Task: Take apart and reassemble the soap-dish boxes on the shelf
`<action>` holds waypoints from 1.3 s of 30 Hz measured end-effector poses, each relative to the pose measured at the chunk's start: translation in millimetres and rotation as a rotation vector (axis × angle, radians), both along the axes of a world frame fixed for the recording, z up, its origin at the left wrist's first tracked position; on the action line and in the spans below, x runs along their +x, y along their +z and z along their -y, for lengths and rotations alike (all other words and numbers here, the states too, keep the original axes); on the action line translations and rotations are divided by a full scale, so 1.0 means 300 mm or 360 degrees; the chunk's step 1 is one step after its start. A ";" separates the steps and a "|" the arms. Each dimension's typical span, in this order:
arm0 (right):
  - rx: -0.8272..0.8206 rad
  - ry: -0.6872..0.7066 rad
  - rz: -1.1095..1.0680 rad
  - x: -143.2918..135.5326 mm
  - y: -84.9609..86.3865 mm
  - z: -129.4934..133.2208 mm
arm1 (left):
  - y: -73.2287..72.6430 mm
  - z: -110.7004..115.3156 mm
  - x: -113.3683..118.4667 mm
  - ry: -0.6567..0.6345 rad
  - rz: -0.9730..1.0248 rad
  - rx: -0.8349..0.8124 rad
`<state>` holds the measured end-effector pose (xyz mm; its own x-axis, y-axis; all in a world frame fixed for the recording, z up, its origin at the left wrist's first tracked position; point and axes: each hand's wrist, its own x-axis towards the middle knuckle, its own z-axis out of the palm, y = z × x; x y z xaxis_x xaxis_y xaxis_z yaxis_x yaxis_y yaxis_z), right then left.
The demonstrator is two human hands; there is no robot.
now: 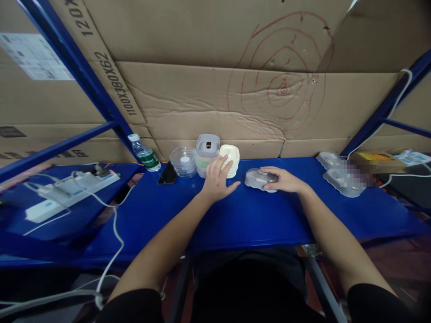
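My left hand [217, 180] reaches forward with its thumb spread away and its fingertips at the front of a stack of cream plastic bowls [231, 152]. The fingers are apart; whether they press on the stack I cannot tell. My right hand [284, 180] has its thumb and fingers around the right end of a grey translucent plastic tray [254, 179], which rests on the blue table. Left of the cream bowls stands a taller stack of grey and pale-coloured square holders [208, 146]. Beside it is a stack of clear plastic bowls [183, 163].
A dark phone [167, 174] and a water bottle [146, 154] lie at the back left. Farther left is a white power strip [72, 193] with cables. More grey translucent trays [343, 179] are on the right. A cardboard wall [202, 89] closes the back, between blue posts [74, 63].
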<state>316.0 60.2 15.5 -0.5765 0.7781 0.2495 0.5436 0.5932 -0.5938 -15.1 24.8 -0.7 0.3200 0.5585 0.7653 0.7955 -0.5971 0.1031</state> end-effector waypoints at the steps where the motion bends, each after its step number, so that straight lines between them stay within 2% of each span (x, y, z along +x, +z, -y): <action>1: -0.0054 0.0087 -0.0011 -0.020 0.006 0.016 | -0.007 0.003 0.011 -0.0061 -0.0043 0.0001; 6: -0.0240 0.0381 -0.0042 -0.089 0.021 0.067 | -0.036 0.003 0.038 -0.0244 -0.0162 -0.0039; 12: -0.0283 0.0462 -0.0100 -0.114 0.014 0.070 | -0.035 -0.001 0.028 -0.0371 -0.0240 0.0035; 16: -0.0396 0.0439 -0.0346 -0.132 -0.005 0.060 | -0.041 -0.008 0.023 -0.0477 -0.0315 0.0099; 20: -0.0524 0.0312 -0.0675 -0.142 -0.014 0.062 | -0.037 -0.014 0.022 -0.0562 -0.0337 0.0104; 28: -0.0567 0.0030 -0.1287 -0.129 0.013 0.060 | 0.000 -0.010 0.002 -0.0554 -0.0302 0.0250; 33: -0.0814 -0.0033 -0.1210 -0.133 0.028 0.069 | 0.019 0.013 0.014 -0.0536 -0.0350 0.0430; 36: -0.0967 0.0071 -0.1183 -0.138 0.032 0.071 | 0.039 0.026 0.022 -0.0579 -0.0335 0.0488; 39: -0.0977 0.0167 -0.1242 -0.137 0.036 0.067 | 0.057 0.017 -0.003 -0.0609 -0.0227 0.0550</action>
<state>274.9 40.2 26.3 -0.4959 0.8536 0.1596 -0.1673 0.0864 -0.9821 -16.0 19.7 16.5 0.5658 0.1046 0.8179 0.5061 -0.8271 -0.2443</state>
